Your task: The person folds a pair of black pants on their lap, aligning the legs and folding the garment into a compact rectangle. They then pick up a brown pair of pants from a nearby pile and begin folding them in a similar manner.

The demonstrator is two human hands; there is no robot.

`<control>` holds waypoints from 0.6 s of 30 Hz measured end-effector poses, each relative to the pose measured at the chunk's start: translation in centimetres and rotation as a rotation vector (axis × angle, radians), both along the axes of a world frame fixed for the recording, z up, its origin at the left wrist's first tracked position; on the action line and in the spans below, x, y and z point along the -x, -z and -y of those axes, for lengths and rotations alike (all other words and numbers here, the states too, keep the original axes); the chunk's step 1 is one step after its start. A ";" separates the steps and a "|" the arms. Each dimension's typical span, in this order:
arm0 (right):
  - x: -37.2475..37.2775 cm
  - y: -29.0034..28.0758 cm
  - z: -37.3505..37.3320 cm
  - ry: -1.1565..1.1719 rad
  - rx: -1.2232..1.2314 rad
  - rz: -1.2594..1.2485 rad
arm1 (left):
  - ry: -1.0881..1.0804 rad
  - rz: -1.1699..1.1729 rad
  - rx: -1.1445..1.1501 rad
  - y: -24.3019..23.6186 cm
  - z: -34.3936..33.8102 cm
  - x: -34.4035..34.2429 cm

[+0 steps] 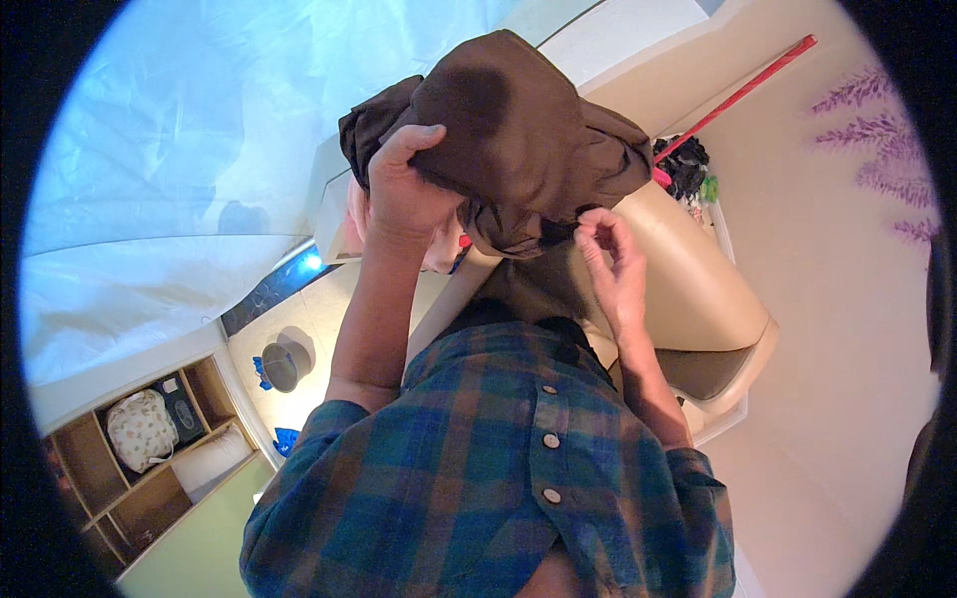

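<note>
Holding a dark brown garment (518, 120) above the beige tub (698, 289), the person is working the cloth with both hands. The left hand (404, 189) is closing its fingers and thumb around a gathered fold on the garment's left side, directly above the tub's left rim. The right hand (610, 261) is pinching a lower edge of the cloth between thumb and fingertips, just above the tub's near wall; its remaining fingers are curling loosely and holding nothing else. The garment is hanging bunched, with a darker patch showing on its upper face, which suggests it is wet. Judging from this, lifting is done, while spreading or straightening the cloth is only beginning. A red-handled tool (743, 92) is leaning beyond the tub's far end.
</note>
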State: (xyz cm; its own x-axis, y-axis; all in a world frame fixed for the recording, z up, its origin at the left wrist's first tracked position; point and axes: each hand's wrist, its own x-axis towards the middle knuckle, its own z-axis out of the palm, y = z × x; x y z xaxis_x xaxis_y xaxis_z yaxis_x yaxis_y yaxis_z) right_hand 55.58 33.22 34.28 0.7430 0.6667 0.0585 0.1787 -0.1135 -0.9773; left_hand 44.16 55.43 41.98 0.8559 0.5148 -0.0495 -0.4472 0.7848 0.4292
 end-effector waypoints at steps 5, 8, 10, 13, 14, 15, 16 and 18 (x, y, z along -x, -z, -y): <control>-2.3 -0.4 -0.1 -0.018 -0.098 -0.077 | -0.061 0.027 -0.037 0.7 0.3 0.2; -2.8 -3.1 -0.8 0.045 -0.102 0.272 | 0.026 0.084 -0.062 0.4 0.5 0.0; -2.3 -4.8 -1.3 0.110 -0.128 0.560 | 0.022 0.099 -0.171 0.2 1.0 -0.5; -1.1 -5.0 -1.9 -0.017 -0.108 0.836 | -0.014 0.084 -0.221 0.1 1.9 -1.5; -0.6 -4.5 -2.4 -0.053 -0.133 0.823 | 0.031 0.081 -0.087 0.0 1.6 -1.8; -0.2 -3.9 -3.0 -0.055 -0.154 0.824 | 0.075 0.078 0.047 -0.1 1.5 -2.1; -0.2 -3.3 -3.4 -0.046 -0.155 0.831 | 0.015 0.095 -0.104 -0.1 2.0 -2.1; -0.4 -3.1 -4.0 -0.032 -0.149 0.845 | -0.071 0.116 -0.322 -0.1 3.0 -2.3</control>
